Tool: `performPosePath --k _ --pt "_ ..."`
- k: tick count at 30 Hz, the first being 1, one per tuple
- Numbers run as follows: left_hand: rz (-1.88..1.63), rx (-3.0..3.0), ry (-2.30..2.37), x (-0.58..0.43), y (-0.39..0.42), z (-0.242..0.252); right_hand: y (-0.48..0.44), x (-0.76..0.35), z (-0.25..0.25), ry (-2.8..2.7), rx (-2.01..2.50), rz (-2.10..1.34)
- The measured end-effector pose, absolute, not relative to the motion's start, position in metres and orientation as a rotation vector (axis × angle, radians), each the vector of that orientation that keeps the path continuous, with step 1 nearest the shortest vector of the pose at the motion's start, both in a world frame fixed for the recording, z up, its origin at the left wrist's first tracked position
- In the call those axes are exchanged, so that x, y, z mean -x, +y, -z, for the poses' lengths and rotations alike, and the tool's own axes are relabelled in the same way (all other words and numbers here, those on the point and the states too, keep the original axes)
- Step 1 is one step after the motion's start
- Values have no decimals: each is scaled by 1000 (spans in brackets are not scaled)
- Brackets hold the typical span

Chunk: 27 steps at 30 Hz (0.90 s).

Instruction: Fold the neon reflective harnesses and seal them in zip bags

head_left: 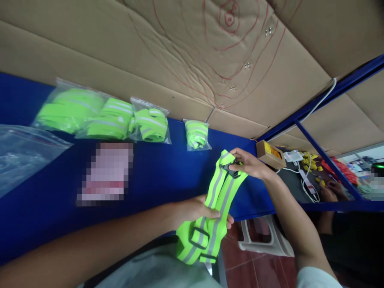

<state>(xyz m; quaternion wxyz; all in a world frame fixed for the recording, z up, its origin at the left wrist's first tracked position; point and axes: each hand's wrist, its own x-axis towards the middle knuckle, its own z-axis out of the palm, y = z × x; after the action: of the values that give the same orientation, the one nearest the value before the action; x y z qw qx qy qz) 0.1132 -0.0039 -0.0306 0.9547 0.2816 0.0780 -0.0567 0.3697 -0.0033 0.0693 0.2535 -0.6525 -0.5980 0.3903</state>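
A neon-green reflective strap with grey stripes stretches between both hands above the table's front edge. Around its middle, my left hand is closed, with the thumb on top and fingertips showing at the far side. At the upper end, my right hand grips the strap by a black plastic buckle; its fingers partly cover that piece. A black rectangular slider sits on the lower part, which folds over below my left hand.
Several clear bags of folded green straps line the back of the blue table. An open plastic bag lies left. A small cardboard box stands right. Beyond the frame, another person's hands are near yellow pieces. A white plastic stool stands below.
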Motion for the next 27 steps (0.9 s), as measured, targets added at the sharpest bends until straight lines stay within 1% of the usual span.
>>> performPosePath --k 2,4,7,9,11,15,18,21,24,27 --pt "75 -541 186 -116 -4 36 -6 -355 -60 -1823 1866 -740" --pt "30 -527 214 -118 -3 38 -12 -337 -50 -2000 1964 -345" --pt "-44 -522 261 -120 -1 36 -22 -314 -33 -2265 1945 182" --pt "-82 -503 291 -121 0 33 -26 -307 -22 -2441 1820 428" --pt "-104 -472 320 -122 -1 30 -30 -307 -13 -2549 1714 564" --pt "-101 -473 399 -122 -5 24 -36 -317 -2 -2587 1673 528" --pt "-150 -667 507 -107 -7 18 -39 -325 5 -2580 1669 480" --pt "-251 -1185 672 -79 -9 5 -41 -329 10 -2538 1702 461" --pt "-230 -1853 838 -57 -13 -11 -43 -329 11 -2535 1688 343" --pt "-380 -2497 794 -60 -19 -17 -45 -328 8 -2494 1617 154"
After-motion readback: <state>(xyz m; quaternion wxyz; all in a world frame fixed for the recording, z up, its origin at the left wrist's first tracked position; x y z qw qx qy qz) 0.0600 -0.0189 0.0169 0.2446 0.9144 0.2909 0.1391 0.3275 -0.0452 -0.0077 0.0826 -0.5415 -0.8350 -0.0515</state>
